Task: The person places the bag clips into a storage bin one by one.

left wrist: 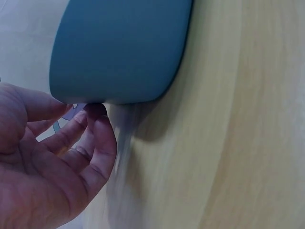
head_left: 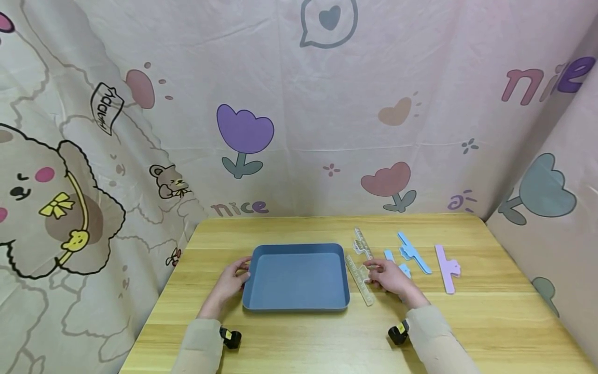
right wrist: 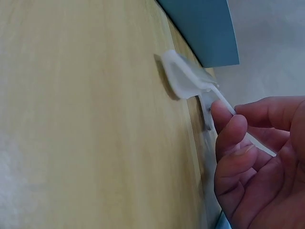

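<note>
A grey-blue rectangular tray (head_left: 299, 307) lies on the wooden table. At its left side is my left hand (head_left: 232, 280), thumb at the rim and curled fingertips against the outer wall in the left wrist view. To the right of the tray, my right hand (head_left: 391, 275) pinches the tab of a clear bag clip (head_left: 361, 284) between thumb and fingertips. In the right wrist view, the clip's pale end (right wrist: 181, 78) is close over the tabletop. Just behind it lies a second clear bag clip (head_left: 362, 241), partly overlapped by the hand.
Two blue bag clips lie right of the hand, one (head_left: 413, 253) in full view and one (head_left: 390, 255) partly covered by it. A purple bag clip (head_left: 447, 269) is farther right. Behind the table (head_left: 299, 337) hangs a printed curtain (head_left: 303, 104).
</note>
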### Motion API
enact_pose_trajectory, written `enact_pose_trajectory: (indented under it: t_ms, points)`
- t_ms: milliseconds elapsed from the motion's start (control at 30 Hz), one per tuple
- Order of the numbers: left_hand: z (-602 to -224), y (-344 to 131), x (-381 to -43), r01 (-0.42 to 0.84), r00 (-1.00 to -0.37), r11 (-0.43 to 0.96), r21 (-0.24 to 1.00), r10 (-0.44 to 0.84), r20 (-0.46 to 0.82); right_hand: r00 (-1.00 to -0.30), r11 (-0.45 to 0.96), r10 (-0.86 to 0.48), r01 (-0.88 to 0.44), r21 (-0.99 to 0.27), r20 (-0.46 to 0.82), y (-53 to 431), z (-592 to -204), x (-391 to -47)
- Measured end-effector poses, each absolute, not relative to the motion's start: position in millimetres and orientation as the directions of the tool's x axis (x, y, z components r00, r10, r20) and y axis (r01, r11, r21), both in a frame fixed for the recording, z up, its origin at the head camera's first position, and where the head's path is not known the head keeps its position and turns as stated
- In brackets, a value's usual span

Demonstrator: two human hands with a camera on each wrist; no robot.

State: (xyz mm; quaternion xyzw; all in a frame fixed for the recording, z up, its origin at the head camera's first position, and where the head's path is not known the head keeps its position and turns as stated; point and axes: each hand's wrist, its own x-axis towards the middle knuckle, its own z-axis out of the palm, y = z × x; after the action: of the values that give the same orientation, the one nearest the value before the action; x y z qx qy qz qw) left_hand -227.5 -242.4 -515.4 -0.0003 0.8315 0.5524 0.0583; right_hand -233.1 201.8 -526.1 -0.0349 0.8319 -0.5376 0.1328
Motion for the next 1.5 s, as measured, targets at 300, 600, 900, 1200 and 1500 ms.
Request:
enact_pose_trajectory:
  t_ms: [300,600,900,1200,1500]
  points:
    - [-517,-242,-228,-0.078,-0.992,0.389,0.918,0.064,-0.111,-0.97,0.411,-0.189,0.063,-0.91,-0.153,208,-519,-227]
    - [-519,-242,-227,-0.055,-0.992,0.404,0.913,0.081,-0.095,-0.977,0.355,-0.167,0.065,-0.933,-0.132,221,-502,-214]
    - [-521,-232,-225,0.021,-0.996,0.445,0.895,0.086,-0.019,-0.986,0.281,-0.131,0.067,-0.957,-0.108,223,-495,-210]
    - [-522,-217,-223,0.026,-0.995,0.416,0.909,0.094,-0.015,-0.986,0.163,-0.139,0.064,-0.984,-0.087,204,-483,-209]
    - [-524,-213,-221,-0.032,-0.995,0.364,0.931,0.076,-0.064,-0.98,0.123,-0.174,0.074,-0.99,-0.095,164,-481,-210]
